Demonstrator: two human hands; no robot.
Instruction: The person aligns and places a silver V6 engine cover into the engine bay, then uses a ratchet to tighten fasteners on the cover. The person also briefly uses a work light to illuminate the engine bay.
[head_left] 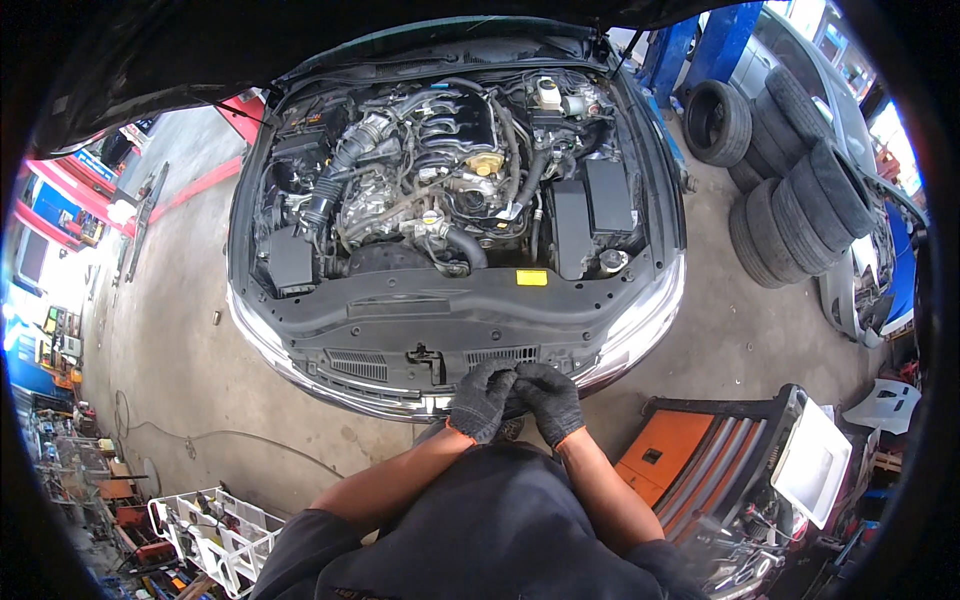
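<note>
Both hands wear dark grey work gloves with orange cuffs and meet over the front edge of a car with its hood raised. My left hand (482, 402) is closed, its curled fingertips close against those of my right hand (550, 402). The right one is closed too. Whatever they hold, if anything, is hidden by the gloves. Just beyond them lie a slotted grille vent (503, 354) and the hood latch (427, 362) in the black front cover (400, 309). Farther back, the engine (445, 150) is exposed.
An orange and black tool cabinet (668, 450) stands at my right, with an open laptop-like white panel (812, 462) on it. Stacked tires (800, 225) are at the far right. A white wire cart (215, 535) is at lower left; a hose (255, 434) crosses the floor.
</note>
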